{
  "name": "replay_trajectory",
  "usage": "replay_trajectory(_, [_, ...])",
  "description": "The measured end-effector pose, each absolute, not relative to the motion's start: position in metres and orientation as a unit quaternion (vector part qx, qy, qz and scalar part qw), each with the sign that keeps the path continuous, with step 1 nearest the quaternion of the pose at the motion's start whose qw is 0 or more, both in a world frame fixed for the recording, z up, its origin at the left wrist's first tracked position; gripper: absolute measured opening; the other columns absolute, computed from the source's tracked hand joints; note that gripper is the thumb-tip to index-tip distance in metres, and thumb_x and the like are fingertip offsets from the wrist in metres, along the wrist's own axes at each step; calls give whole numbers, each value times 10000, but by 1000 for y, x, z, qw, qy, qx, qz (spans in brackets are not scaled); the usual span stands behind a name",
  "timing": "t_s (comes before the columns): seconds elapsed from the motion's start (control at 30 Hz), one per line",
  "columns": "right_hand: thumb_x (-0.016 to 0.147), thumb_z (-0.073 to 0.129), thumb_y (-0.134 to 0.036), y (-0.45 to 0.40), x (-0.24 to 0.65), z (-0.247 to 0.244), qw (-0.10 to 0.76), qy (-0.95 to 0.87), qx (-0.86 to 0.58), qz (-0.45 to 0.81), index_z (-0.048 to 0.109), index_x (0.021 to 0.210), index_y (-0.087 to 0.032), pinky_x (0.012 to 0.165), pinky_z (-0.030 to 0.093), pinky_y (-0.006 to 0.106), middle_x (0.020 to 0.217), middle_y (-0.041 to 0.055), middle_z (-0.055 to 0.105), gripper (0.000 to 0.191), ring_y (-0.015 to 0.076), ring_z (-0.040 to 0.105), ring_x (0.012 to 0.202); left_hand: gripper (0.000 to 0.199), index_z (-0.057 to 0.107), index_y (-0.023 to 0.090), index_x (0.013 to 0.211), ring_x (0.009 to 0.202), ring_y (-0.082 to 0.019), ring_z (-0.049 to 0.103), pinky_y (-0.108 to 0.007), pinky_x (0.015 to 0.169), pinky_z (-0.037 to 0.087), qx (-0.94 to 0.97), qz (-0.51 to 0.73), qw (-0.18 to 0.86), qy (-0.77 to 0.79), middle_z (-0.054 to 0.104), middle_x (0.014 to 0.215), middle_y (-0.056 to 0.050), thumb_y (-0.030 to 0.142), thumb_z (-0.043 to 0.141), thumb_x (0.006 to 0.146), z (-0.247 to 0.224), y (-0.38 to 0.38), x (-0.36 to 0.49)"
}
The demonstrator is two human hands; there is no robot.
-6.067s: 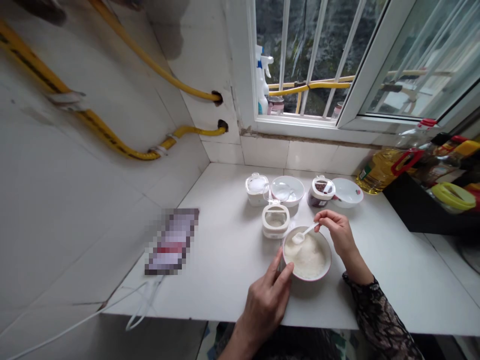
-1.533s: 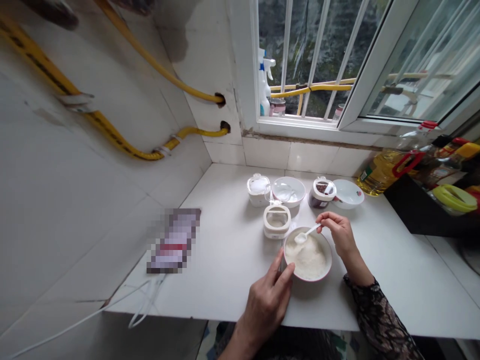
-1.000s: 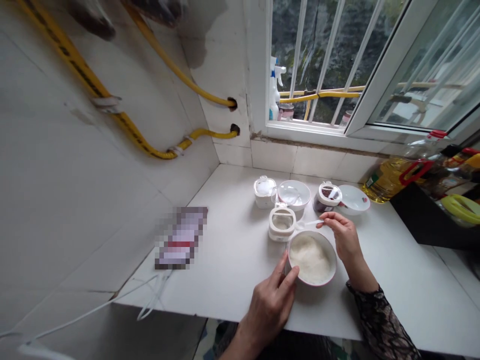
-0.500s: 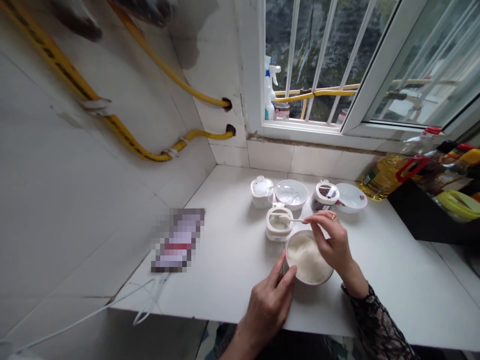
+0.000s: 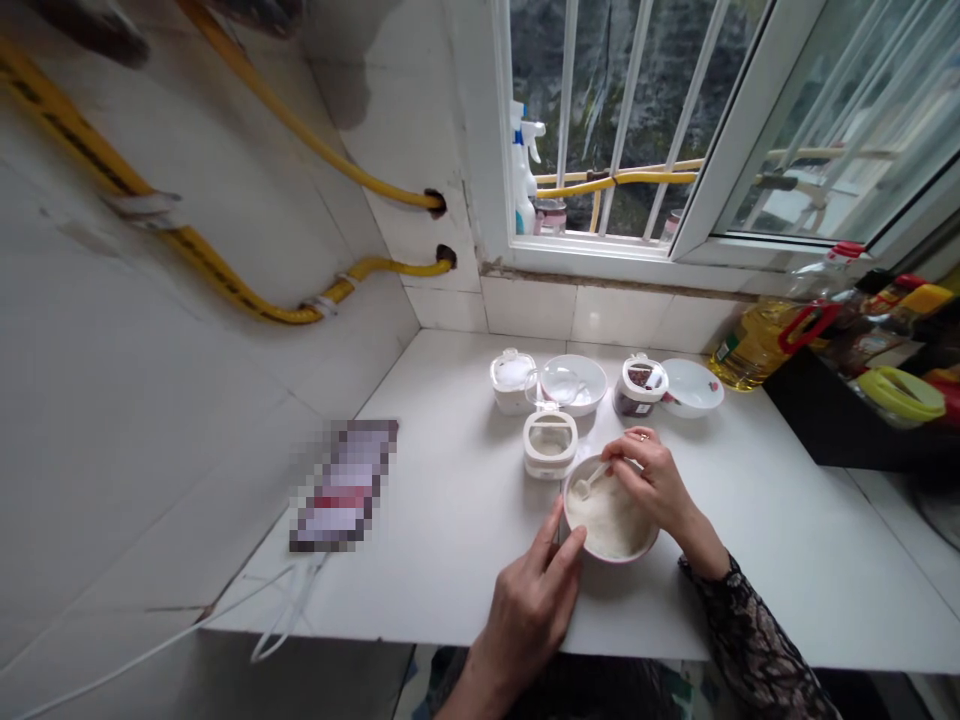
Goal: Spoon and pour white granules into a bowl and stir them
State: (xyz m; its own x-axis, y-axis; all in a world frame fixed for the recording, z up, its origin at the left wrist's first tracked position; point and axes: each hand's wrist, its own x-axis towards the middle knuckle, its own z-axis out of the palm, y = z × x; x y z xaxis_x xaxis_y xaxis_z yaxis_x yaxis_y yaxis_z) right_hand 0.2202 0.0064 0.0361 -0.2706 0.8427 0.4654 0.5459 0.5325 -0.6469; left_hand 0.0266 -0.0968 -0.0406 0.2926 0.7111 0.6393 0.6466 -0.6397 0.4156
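A bowl of white powder (image 5: 611,525) stands near the counter's front edge. My left hand (image 5: 536,590) steadies it at its left side, thumb on the near rim and fingers along the outside. Between the fingertips of my right hand (image 5: 649,480) is a small white spoon (image 5: 589,485), its scoop end over the powder at the bowl's left. Whether the scoop touches the powder I cannot tell. Just behind the bowl sits an open white seasoning jar (image 5: 551,445) with some pale contents. Its clear lid (image 5: 561,385) is flipped back.
Farther back stand a lidded jar of white stuff (image 5: 514,383), a white bowl (image 5: 589,390), a jar with dark contents (image 5: 640,387) and a flowered dish (image 5: 691,388). An oil bottle (image 5: 750,340) and a black rack (image 5: 817,420) are at right. A blurred-out object (image 5: 349,485) with a cable lies left.
My right hand has brought the spoon from over the open jar down and across to the bowl. The left hand stays on the bowl. The view has shifted slightly.
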Motion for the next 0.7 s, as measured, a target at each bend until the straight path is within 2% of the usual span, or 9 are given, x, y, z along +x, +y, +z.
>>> replay_trajectory(0.17, [775, 533, -231, 5, 225, 44, 449, -683, -516, 254, 674, 683, -241, 847, 449, 380, 599, 6, 697, 169, 223, 643, 711, 450, 500, 151, 1369, 1251, -264, 612, -258, 813, 611, 801, 424, 41, 420, 458, 1499, -222, 55, 466, 931, -41, -96, 27])
replay_trajectory(0.37, [696, 585, -299, 8, 227, 46, 484, -563, -546, 388, 670, 651, -202, 654, 467, 305, 543, -5, 650, 137, 183, 623, 555, 418, 528, 128, 1335, 1239, -267, 621, -266, 826, 607, 800, 427, 36, 420, 477, 1475, -246, 48, 472, 928, -42, -96, 27])
replay_trajectory(0.7, [630, 625, -287, 12, 231, 46, 506, -500, -538, 452, 685, 619, -202, 676, 484, 328, 485, -10, 628, 105, 184, 602, 548, 423, 530, 136, 1334, 1222, -264, 634, -252, 811, 607, 802, 420, 31, 423, 471, 1484, -235, 55, 479, 922, -40, -96, 27])
